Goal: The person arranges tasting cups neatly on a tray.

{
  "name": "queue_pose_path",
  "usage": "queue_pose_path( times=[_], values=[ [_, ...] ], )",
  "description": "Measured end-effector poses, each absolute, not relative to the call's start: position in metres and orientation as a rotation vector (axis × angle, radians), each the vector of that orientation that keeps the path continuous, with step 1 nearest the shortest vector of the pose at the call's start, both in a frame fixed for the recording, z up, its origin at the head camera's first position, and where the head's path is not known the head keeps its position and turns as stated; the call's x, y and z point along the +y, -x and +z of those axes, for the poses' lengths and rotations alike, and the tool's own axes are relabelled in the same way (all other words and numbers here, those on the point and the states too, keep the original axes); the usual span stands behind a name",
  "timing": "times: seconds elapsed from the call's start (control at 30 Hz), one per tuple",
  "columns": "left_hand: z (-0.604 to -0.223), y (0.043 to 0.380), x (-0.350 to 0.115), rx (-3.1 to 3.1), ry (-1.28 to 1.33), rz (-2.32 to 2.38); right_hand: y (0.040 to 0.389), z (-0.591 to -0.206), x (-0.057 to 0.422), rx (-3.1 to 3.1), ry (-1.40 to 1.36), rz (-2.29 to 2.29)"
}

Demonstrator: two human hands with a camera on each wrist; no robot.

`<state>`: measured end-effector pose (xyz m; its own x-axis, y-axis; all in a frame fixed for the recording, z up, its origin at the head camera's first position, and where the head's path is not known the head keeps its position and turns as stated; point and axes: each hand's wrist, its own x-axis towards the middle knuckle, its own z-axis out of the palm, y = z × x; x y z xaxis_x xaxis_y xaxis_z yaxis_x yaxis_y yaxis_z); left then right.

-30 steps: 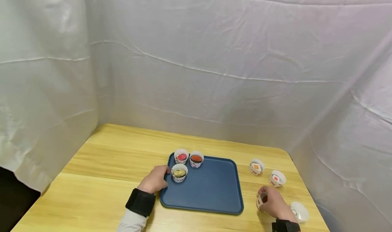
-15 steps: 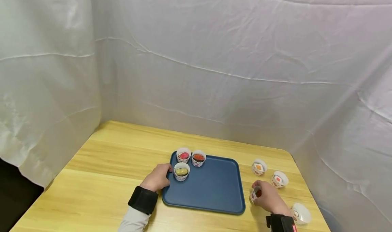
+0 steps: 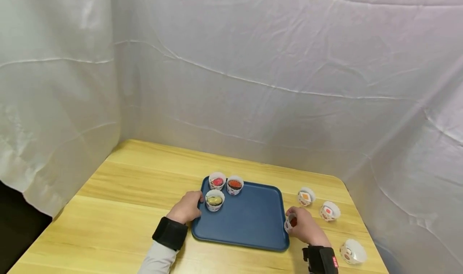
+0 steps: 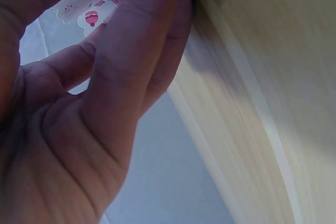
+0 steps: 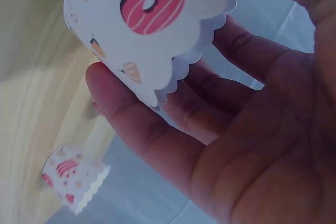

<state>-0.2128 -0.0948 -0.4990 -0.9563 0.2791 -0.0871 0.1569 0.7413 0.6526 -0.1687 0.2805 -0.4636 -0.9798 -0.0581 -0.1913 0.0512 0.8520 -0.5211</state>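
Observation:
My left hand [image 3: 187,207] grips the left edge of a dark blue tray [image 3: 249,217]; its fingertips are hidden in the left wrist view. My right hand [image 3: 306,226] holds a paper baking cup [image 3: 287,225] by its side at the tray's right edge. Something dark red shows inside that cup. Close up, the held paper cup [image 5: 131,30] has a scalloped rim and a pink doughnut print. In the tray's far left corner stand three similar cups: one with a pink piece [image 3: 218,181], one with an orange-topped piece [image 3: 235,185], one with a yellow piece [image 3: 215,201].
Right of the tray, on the wooden table [image 3: 126,209], stand three more paper cups: one with an orange and white piece [image 3: 306,196], one with a red and white piece [image 3: 329,211], and a near one [image 3: 353,251]. A pale curtain [image 3: 253,85] surrounds the table.
My right hand has moved left with the paper cup, from the table right of the tray to the tray's right edge. My left hand stays at the tray's left edge.

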Motion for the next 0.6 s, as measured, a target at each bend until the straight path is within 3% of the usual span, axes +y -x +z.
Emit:
queue_pose_path(
  times=[0.6],
  values=[
    [-0.499,0.21,-0.086,2.75,-0.36,1.005,0.184,-0.456,0.246,2.896,0.208,-0.709]
  ],
)
